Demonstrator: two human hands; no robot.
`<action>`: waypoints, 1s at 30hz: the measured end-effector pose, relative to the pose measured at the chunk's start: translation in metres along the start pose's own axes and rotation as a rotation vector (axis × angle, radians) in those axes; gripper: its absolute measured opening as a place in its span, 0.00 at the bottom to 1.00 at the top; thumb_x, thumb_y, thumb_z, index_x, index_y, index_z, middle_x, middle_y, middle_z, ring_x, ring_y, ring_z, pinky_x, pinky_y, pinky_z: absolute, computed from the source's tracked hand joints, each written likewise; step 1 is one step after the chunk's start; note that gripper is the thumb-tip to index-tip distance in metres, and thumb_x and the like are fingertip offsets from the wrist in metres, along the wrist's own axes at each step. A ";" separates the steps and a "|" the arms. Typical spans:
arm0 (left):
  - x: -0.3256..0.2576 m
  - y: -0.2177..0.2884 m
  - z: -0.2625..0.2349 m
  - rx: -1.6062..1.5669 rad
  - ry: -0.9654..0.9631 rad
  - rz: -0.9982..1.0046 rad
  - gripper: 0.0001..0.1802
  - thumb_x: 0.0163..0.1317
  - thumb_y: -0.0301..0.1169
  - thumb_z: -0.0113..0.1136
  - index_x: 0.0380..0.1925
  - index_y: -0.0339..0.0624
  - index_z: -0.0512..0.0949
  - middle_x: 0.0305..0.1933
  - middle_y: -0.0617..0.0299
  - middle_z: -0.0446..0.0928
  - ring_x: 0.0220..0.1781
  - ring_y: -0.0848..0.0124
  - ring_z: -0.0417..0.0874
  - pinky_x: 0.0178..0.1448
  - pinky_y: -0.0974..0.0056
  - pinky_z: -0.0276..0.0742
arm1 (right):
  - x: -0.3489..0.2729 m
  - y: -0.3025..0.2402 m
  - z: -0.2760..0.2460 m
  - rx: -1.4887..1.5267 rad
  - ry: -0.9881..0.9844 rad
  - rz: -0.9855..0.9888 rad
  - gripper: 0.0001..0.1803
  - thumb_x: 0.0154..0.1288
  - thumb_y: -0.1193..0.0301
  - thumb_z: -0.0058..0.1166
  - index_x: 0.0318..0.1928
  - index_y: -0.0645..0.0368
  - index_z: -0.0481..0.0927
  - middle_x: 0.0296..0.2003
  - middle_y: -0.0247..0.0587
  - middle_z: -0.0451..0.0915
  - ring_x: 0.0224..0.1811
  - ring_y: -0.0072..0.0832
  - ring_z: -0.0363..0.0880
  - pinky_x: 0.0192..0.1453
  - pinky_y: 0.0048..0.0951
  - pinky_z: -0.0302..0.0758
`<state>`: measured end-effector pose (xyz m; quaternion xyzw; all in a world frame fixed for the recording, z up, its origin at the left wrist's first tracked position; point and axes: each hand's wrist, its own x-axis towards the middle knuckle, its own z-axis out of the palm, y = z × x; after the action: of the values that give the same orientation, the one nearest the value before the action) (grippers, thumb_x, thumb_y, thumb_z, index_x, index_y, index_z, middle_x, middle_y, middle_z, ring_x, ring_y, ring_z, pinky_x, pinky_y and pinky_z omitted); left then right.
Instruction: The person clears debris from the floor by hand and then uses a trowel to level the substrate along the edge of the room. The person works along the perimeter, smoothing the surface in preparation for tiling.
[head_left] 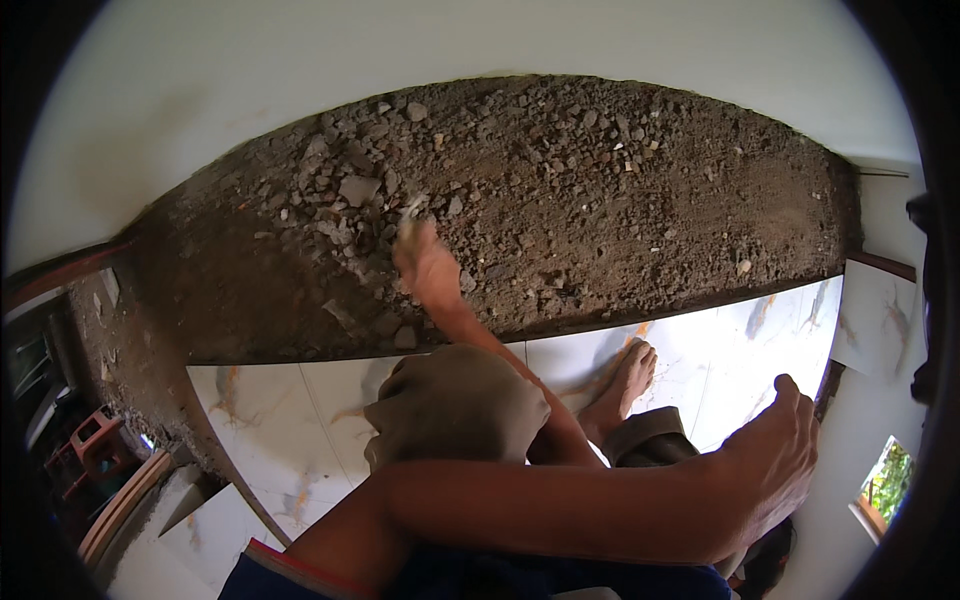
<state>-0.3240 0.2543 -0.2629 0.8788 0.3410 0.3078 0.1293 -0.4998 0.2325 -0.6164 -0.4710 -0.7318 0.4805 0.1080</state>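
My right hand (430, 268) reaches out over the bare soil (700, 190), close to a heap of broken rubble (358, 190). Its fingers are closed, and a small pale piece (413, 207) shows at their tips, too blurred to name. Grey and brown stone chips lie all around it. My left forearm crosses in front of my body from left to right. At its end, my left hand (770, 450) hangs on the right side with its fingers stretched out, holding nothing I can see.
White marble-patterned tiles (270, 400) border the soil on the near side, with my bare foot (625, 385) on them. My bent knee (455, 405) rises in the middle. A pale wall (480, 40) curves behind. At lower left are a red plastic crate (98, 440) and a loose tile (215, 540).
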 end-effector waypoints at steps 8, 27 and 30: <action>0.002 -0.005 -0.009 -0.184 -0.048 0.071 0.29 0.82 0.46 0.42 0.64 0.32 0.75 0.63 0.43 0.77 0.65 0.49 0.77 0.73 0.38 0.68 | 0.050 0.005 -0.028 -0.068 -0.184 -0.050 0.23 0.75 0.65 0.56 0.60 0.64 0.63 0.33 0.53 0.80 0.29 0.41 0.83 0.31 0.42 0.82; 0.024 0.012 0.000 -0.184 -0.371 0.142 0.14 0.72 0.35 0.58 0.46 0.36 0.85 0.50 0.52 0.84 0.59 0.59 0.83 0.63 0.54 0.76 | -0.017 0.127 -0.167 1.538 1.152 0.499 0.13 0.77 0.62 0.59 0.49 0.51 0.69 0.33 0.35 0.72 0.25 0.25 0.76 0.24 0.29 0.77; 0.028 0.007 0.003 -0.187 -0.416 0.157 0.14 0.72 0.35 0.59 0.46 0.36 0.85 0.50 0.53 0.84 0.58 0.59 0.83 0.63 0.54 0.76 | -0.052 0.122 -0.155 1.176 0.605 0.455 0.11 0.76 0.64 0.59 0.47 0.54 0.73 0.30 0.34 0.74 0.26 0.25 0.78 0.26 0.30 0.78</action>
<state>-0.3027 0.2684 -0.2495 0.9313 0.2076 0.1596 0.2532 -0.3061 0.2957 -0.6200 -0.5892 -0.1712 0.6553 0.4407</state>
